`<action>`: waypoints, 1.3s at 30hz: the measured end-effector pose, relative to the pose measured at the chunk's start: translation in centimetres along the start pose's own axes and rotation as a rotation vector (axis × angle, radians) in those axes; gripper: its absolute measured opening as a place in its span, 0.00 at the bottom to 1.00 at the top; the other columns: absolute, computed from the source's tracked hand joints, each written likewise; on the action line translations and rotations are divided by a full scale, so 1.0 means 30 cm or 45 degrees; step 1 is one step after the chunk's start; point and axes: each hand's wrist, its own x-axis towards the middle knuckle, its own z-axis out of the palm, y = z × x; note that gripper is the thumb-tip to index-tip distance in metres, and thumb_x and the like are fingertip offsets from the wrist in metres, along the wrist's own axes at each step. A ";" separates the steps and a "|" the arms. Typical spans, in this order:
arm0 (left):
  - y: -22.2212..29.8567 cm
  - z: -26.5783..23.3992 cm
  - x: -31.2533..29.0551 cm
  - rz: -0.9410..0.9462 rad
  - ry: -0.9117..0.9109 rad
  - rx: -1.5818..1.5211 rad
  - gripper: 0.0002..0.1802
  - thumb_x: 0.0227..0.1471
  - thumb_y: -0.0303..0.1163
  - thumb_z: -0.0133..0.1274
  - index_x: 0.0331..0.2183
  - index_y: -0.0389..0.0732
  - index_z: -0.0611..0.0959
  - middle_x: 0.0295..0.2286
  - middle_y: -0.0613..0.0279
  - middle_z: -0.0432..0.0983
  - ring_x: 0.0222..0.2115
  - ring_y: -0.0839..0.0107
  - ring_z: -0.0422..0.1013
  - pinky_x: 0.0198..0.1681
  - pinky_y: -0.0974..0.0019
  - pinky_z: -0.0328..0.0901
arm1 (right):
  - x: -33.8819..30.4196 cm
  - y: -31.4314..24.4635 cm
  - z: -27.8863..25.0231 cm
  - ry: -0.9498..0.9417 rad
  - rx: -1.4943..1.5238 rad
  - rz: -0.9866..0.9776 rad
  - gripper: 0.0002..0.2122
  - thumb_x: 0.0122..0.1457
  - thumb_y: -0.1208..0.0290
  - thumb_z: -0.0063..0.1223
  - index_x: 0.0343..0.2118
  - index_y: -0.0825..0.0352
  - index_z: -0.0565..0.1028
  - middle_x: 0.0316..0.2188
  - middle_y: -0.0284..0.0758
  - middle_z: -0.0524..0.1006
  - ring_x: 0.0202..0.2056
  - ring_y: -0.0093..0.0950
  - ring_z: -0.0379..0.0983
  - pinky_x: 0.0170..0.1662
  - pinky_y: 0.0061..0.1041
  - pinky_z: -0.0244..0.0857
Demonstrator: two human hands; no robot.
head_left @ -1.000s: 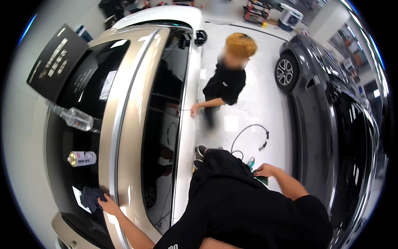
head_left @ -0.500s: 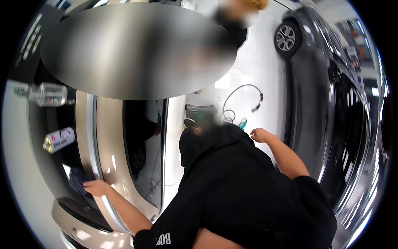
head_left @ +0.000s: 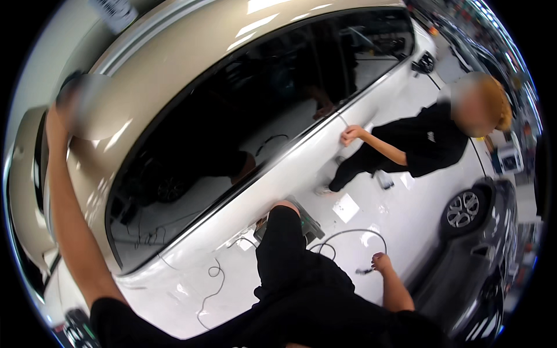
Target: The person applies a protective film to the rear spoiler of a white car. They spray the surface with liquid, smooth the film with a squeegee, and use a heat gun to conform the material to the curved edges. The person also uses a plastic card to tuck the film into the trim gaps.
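The left hand [head_left: 57, 123] is reaching over the car's beige roof [head_left: 174, 64] at the left, where blur is hiding its fingertips. A dark item [head_left: 71, 83], perhaps cloth, is showing just beyond; I cannot tell how far the grip is opening or whether it is holding anything. The right hand [head_left: 381, 262] is hanging at the near right, fingers loosely curling, nothing showing in them.

Work at the roof is apparently going on, given the outstretched left arm. Roof and dark window [head_left: 261, 87] are gleaming, but no visible line is parting finished areas from remaining ones, so progress is staying unclear.

Farther out, a white cylinder [head_left: 119, 13] is lying at the far left. 1 co-worker [head_left: 429, 136] is holding a hand [head_left: 351, 135] at the white body [head_left: 290, 151]. A cable [head_left: 354, 231] is looping across the floor, and a grey car [head_left: 464, 249] is standing at the right.
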 end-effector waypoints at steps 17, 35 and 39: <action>-0.003 -0.024 -0.090 -0.914 -0.139 -0.493 0.38 0.65 0.64 0.31 0.60 0.46 0.75 0.54 0.40 0.72 0.54 0.43 0.69 0.57 0.50 0.62 | -0.303 0.611 0.011 -0.973 -0.123 0.753 0.13 0.63 0.62 0.50 0.46 0.62 0.77 0.39 0.36 0.80 0.38 0.36 0.79 0.39 0.45 0.77; -0.038 -0.092 -0.119 -1.227 0.260 -0.746 0.39 0.62 0.59 0.45 0.43 0.25 0.84 0.44 0.39 0.80 0.44 0.47 0.77 0.47 0.52 0.73 | -0.558 0.675 0.409 0.079 0.004 0.845 0.15 0.57 0.65 0.47 0.25 0.74 0.80 0.24 0.49 0.81 0.24 0.43 0.80 0.34 0.40 0.76; 0.297 -0.278 -0.380 -0.763 0.580 -1.018 0.38 0.63 0.57 0.45 0.46 0.26 0.82 0.46 0.40 0.78 0.47 0.48 0.75 0.50 0.52 0.71 | -0.664 0.942 0.595 -0.227 0.106 1.083 0.15 0.57 0.67 0.46 0.27 0.74 0.79 0.24 0.47 0.81 0.25 0.39 0.80 0.32 0.40 0.75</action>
